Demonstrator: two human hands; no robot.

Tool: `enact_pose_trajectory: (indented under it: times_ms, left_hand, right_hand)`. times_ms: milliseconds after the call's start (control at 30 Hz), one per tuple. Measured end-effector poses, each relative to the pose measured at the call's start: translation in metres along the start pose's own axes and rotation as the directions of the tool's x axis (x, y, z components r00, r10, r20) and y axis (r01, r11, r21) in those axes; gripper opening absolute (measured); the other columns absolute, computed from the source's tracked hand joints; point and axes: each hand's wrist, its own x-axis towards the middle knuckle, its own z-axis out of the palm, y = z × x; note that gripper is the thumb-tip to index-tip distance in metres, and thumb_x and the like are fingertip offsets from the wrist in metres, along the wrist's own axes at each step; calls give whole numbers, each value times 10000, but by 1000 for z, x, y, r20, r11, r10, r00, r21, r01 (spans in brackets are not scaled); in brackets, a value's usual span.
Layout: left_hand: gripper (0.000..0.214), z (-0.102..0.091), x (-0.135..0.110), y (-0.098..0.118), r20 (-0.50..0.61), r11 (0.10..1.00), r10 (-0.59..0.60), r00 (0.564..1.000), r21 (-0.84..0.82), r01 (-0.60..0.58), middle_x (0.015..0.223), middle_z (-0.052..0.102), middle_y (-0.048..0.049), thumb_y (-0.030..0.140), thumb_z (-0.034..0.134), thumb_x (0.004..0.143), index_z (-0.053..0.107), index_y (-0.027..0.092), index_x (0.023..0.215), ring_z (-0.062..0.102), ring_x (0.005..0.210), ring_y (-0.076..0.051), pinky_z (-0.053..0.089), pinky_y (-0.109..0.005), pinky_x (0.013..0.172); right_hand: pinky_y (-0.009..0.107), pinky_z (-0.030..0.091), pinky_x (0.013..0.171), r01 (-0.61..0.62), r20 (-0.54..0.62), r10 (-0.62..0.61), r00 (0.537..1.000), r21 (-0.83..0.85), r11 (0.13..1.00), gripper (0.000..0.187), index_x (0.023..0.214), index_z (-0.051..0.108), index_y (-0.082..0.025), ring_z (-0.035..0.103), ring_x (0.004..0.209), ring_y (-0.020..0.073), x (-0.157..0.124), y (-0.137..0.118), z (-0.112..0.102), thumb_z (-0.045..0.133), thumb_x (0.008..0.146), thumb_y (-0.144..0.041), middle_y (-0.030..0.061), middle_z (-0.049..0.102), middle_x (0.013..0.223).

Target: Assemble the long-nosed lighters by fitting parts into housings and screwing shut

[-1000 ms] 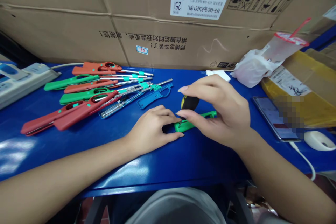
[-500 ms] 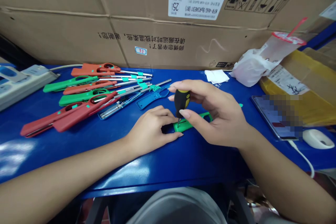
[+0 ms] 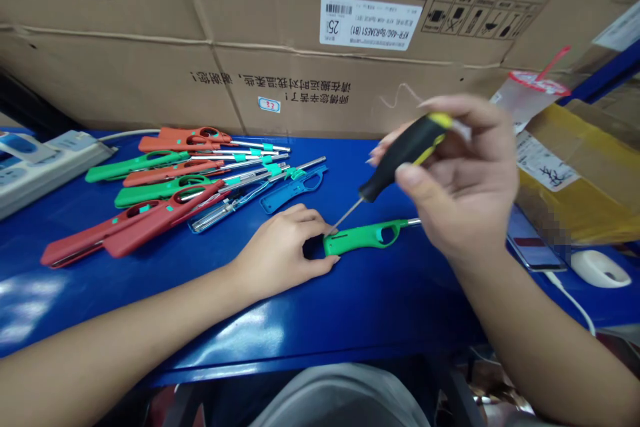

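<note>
A green long-necked lighter [image 3: 357, 240] lies on the blue table, its metal tube pointing right. My left hand [image 3: 285, 247] grips its left end between thumb and fingers. In my right hand [image 3: 463, 173] is a black and yellow screwdriver [image 3: 400, 157], held at a slant. Its thin shaft slopes down to the left, and the tip is near the lighter's upper left edge; whether it touches I cannot tell. Just behind my left hand sits an opened blue lighter shell [image 3: 293, 192], with a clear-blue lighter part [image 3: 215, 213] next to it.
Several red, orange and green lighters [image 3: 145, 213] are piled at the left, beside a white power strip [image 3: 45, 167]. A large cardboard box [image 3: 280, 67] stands along the back. To the right are a drink cup [image 3: 530, 97], a yellow-taped parcel [image 3: 590, 173], a phone [image 3: 533, 237] and a white mouse-like object [image 3: 600, 268].
My right hand has moved up and right, tilting the screwdriver from nearly upright to a slant. More of the green lighter now shows. My left hand stays on the lighter.
</note>
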Motion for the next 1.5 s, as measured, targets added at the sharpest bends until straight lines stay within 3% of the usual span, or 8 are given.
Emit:
enact_pose_trajectory:
  times_ms: [100,200,367,633,833,1067,1233,1500]
  left_hand:
    - [340,-10,0,0,45,997,-29,999,77,25,1021,720,-54,275,728,829,747,208,1162,648,966,-254,560,-414,881]
    - [443,-19,0,1,102,982,-45,994,187,26,1054,695,-70,254,704,781,712,193,1219,645,989,-280,555,-440,891]
    - [515,-20,0,1,137,971,-10,991,237,-23,1166,646,-111,400,688,868,647,185,1335,636,1050,-304,545,-470,929]
    - [285,-11,-2,-5,149,972,67,987,214,-98,1184,650,-130,339,548,1021,636,154,1219,618,1089,-288,538,-474,963]
    - [380,-32,-1,-5,183,966,81,980,228,-123,1228,689,-156,322,392,1083,577,124,1349,674,1109,-284,554,-452,988]
    - [401,-70,7,-17,-78,994,-111,991,-7,111,921,777,-45,445,479,1020,723,181,1197,719,802,-197,561,-282,745]
    - [373,-73,13,-23,-193,965,-256,947,-99,241,763,742,-17,534,714,836,776,175,915,656,678,-169,507,-242,638]
    - [407,-58,11,-22,-70,954,-252,965,-183,236,756,730,-21,561,716,865,782,169,954,641,639,-157,488,-232,592]
  right_hand:
    - [405,613,939,-67,-212,45,976,-96,993,258,1199,535,-343,711,1128,234,11,19,-23,656,972,-359,16,646,1188]
    - [354,645,734,-233,-325,211,922,-30,972,334,1030,487,-304,731,779,176,20,52,-53,770,860,-354,-17,638,951]
    - [427,649,777,-529,-93,533,841,-346,775,252,1056,570,-235,747,778,211,18,100,-76,687,853,-328,32,681,912]
    - [511,534,939,-367,86,537,839,-639,676,122,871,753,-166,674,912,303,3,116,-54,709,791,-247,125,721,921]
    - [476,467,1058,-246,245,498,832,-641,727,373,1189,728,-185,626,1147,302,10,91,-62,689,868,-370,138,671,1223]
    - [396,525,902,-305,494,657,569,-615,727,459,1035,768,-235,709,981,267,25,48,-98,565,942,-636,53,785,1085]
    - [359,520,788,-261,491,604,628,-598,758,388,971,770,-213,707,846,242,28,40,-106,644,908,-575,45,792,936]
    - [348,520,840,-142,636,461,619,-486,862,276,1021,806,-213,714,920,230,21,38,-71,677,936,-443,73,798,1038]
